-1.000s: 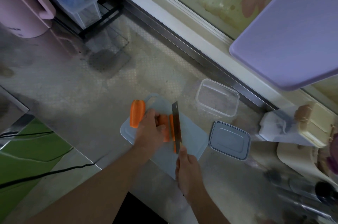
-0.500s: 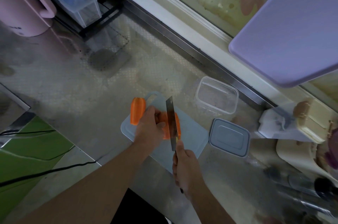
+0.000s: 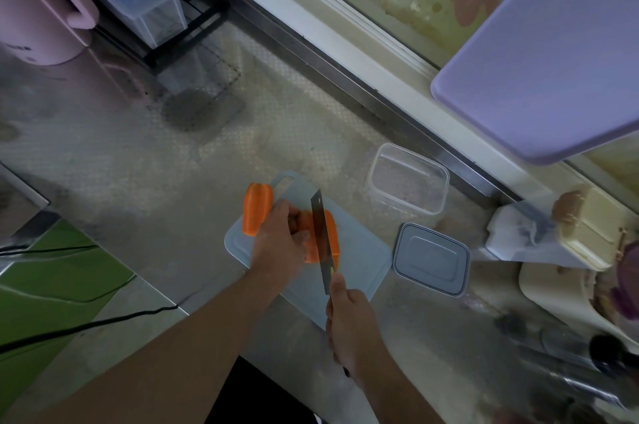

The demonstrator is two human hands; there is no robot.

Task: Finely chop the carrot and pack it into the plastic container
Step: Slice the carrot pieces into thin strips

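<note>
Left hand (image 3: pixel 280 243) curls down on the carrot (image 3: pixel 320 236) mid-board (image 3: pixel 359 250), right hand (image 3: pixel 349 326) grips the knife (image 3: pixel 321 236) with its blade across that piece, another chunk (image 3: pixel 257 209) at the board's left edge, open container (image 3: pixel 407 179) beyond its right corner.

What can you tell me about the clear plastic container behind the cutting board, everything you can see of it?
The plastic container is a clear, rectangular tub with rounded corners and a slightly flared rim, seemingly thin plastic. It stands upright and open on the steel counter, beyond the right end of the cutting board, near the back ledge. No carrot shows inside. Its grey-rimmed lid lies flat on the counter nearer the person, apart from it. Neither hand touches it.
</note>
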